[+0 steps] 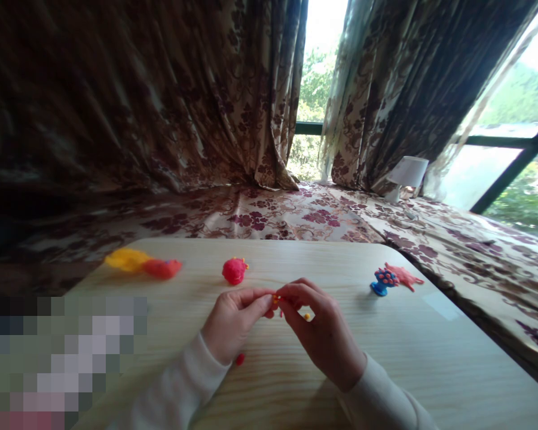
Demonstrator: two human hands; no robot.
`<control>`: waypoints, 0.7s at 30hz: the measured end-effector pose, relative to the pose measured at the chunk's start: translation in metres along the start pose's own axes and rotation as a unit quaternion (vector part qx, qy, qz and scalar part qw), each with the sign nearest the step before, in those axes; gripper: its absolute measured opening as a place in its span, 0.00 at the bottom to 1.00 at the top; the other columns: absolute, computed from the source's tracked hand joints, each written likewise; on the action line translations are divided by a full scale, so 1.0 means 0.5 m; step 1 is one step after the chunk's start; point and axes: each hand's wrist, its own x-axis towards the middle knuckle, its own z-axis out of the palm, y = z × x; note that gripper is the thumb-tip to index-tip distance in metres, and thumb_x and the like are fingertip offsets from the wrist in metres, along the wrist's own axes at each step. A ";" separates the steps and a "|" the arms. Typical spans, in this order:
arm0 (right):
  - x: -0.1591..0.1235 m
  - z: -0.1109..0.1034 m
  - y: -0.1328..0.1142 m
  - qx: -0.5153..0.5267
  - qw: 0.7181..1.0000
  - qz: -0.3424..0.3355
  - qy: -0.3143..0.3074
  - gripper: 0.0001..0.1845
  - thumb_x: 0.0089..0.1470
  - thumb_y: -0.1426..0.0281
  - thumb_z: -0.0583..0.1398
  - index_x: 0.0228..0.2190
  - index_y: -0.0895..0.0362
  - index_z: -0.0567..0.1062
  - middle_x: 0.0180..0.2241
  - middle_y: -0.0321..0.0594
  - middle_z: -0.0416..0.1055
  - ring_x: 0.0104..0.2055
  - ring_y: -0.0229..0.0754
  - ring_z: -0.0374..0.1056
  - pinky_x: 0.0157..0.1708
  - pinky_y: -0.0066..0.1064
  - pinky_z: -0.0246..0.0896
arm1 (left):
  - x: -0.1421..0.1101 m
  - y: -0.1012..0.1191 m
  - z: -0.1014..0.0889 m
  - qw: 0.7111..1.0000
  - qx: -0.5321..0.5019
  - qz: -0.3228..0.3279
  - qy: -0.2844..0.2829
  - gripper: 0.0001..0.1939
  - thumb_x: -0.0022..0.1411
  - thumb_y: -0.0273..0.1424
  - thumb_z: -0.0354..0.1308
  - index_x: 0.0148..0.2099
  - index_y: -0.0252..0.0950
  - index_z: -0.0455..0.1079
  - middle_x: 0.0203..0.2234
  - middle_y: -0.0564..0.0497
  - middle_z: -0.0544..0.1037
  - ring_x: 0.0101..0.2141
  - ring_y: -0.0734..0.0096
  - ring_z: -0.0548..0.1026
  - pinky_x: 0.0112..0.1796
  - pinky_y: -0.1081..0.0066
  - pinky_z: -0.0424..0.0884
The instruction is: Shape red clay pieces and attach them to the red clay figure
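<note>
Over the middle of the table, the fingertips of my left hand (233,316) and my right hand (316,322) meet in a pinch on a small yellow piece of modelling clay (276,298). Its exact shape is mostly hidden by the fingers. On the tabletop beside my right hand lies a little yellow clay ball (307,316). A small red clay piece (240,359) rests near my left wrist. Farther back sits a round pinkish-red clay ball (235,271) with tiny yellow bits on its upper right side.
The pale wooden table (305,382) holds a yellow lump (126,260) touching a red one (161,269) at the back left. At the right stands a blue clay figure (384,280) with pink dots, beside a flat pink piece (404,276). A white lamp (407,172) stands behind.
</note>
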 end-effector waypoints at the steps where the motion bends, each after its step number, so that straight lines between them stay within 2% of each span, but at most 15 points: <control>1: 0.000 0.000 0.001 0.001 1.000 -0.002 0.000 0.07 0.54 0.77 0.56 0.30 0.56 0.73 0.29 0.37 0.69 0.29 0.35 0.65 0.31 0.27 0.63 | 0.001 0.001 -0.001 1.000 -0.006 -0.006 -0.009 0.07 0.46 0.34 0.62 0.29 0.36 0.78 0.17 0.52 0.77 0.24 0.72 0.73 0.31 0.74 0.69; 5: -0.001 0.001 0.001 0.003 1.000 -0.005 0.003 0.07 0.54 0.78 0.56 0.31 0.56 0.73 0.29 0.36 0.69 0.30 0.35 0.65 0.31 0.27 0.63 | 0.005 0.001 -0.007 0.998 -0.031 -0.020 -0.047 0.10 0.45 0.35 0.63 0.30 0.34 0.78 0.20 0.50 0.78 0.26 0.72 0.73 0.33 0.74 0.69; 14: -0.002 0.000 -0.003 -0.004 1.000 0.001 0.001 0.07 0.52 0.78 0.56 0.30 0.56 0.73 0.29 0.37 0.69 0.29 0.36 0.65 0.31 0.27 0.63 | 0.007 0.002 -0.007 0.999 -0.012 -0.008 -0.030 0.10 0.41 0.35 0.66 0.25 0.34 0.76 0.15 0.54 0.74 0.22 0.75 0.70 0.29 0.75 0.67; 18: -0.002 0.000 -0.003 -0.010 1.000 0.001 0.005 0.07 0.52 0.77 0.56 0.32 0.56 0.73 0.29 0.37 0.68 0.29 0.36 0.65 0.30 0.28 0.63 | 0.013 -0.008 -0.008 1.000 -0.007 -0.006 -0.006 0.10 0.42 0.37 0.66 0.27 0.36 0.77 0.15 0.53 0.75 0.22 0.73 0.72 0.25 0.75 0.67; 21: -0.002 0.001 -0.004 -0.006 1.000 -0.007 -0.001 0.07 0.52 0.77 0.56 0.34 0.56 0.73 0.30 0.37 0.68 0.29 0.36 0.66 0.31 0.28 0.64 | 0.016 -0.011 -0.009 0.999 -0.022 -0.020 -0.013 0.12 0.42 0.38 0.66 0.29 0.36 0.78 0.17 0.51 0.77 0.24 0.71 0.73 0.26 0.74 0.68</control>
